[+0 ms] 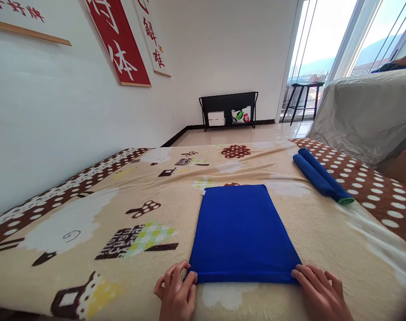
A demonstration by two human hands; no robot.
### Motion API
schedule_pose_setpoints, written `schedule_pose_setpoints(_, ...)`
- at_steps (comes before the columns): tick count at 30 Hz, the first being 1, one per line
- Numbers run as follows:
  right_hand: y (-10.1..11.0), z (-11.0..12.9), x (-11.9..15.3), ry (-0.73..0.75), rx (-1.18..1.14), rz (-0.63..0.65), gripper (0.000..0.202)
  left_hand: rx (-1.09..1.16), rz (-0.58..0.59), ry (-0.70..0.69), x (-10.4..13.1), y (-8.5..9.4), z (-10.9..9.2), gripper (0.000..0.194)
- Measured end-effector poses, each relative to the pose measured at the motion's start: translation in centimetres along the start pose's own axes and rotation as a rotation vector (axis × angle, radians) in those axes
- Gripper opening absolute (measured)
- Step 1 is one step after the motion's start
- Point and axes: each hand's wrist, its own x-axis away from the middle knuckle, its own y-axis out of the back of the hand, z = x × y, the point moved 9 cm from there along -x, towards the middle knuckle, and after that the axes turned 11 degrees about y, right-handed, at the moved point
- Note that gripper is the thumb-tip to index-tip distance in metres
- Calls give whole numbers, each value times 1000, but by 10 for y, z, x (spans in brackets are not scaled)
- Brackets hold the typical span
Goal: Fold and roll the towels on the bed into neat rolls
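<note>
A blue cloth (pixel 239 227) lies flat on the patterned blanket, with a small white tag at its far left corner. Along its near edge runs a narrow folded strip. My left hand (pixel 178 287) pinches the near left corner between thumb and fingers. At the near right corner, my right hand (pixel 318 287) has its fingers closed on the cloth's edge; its thumb is mostly hidden. Farther off to the right lie two rolled blue cloths (pixel 318 176) side by side, the nearer end of one showing green.
The cream blanket (pixel 176 196) has sheep and mushroom prints and a brown dotted border. Walls with hanging scrolls (pixel 122 53) rise at left. A black rack (pixel 229 109) and a stool (pixel 303 98) stand beyond. At right, another person's hand (pixel 405 60) rests above covered furniture (pixel 366 111).
</note>
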Motion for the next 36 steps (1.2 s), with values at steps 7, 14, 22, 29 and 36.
schedule_pose_setpoints(7,16,6,-37,-150,148,34,28,-53,38,45,-11,4,-18,22)
schedule_pose_setpoints(14,-1,31,-49,-143,171,0,19,-87,-80,-13,-11,3,-42,10)
schedule_pose_setpoints(22,-14,80,-55,8,-137,-215,47,139,-170,-136,7,-2,-54,22)
schedule_pose_setpoints(29,-7,80,-60,0,-123,-200,32,115,-160,-558,26,-1,-113,43)
schedule_pose_setpoints(36,4,102,-94,226,-89,-163,38,176,-132,-602,30,-16,-123,36)
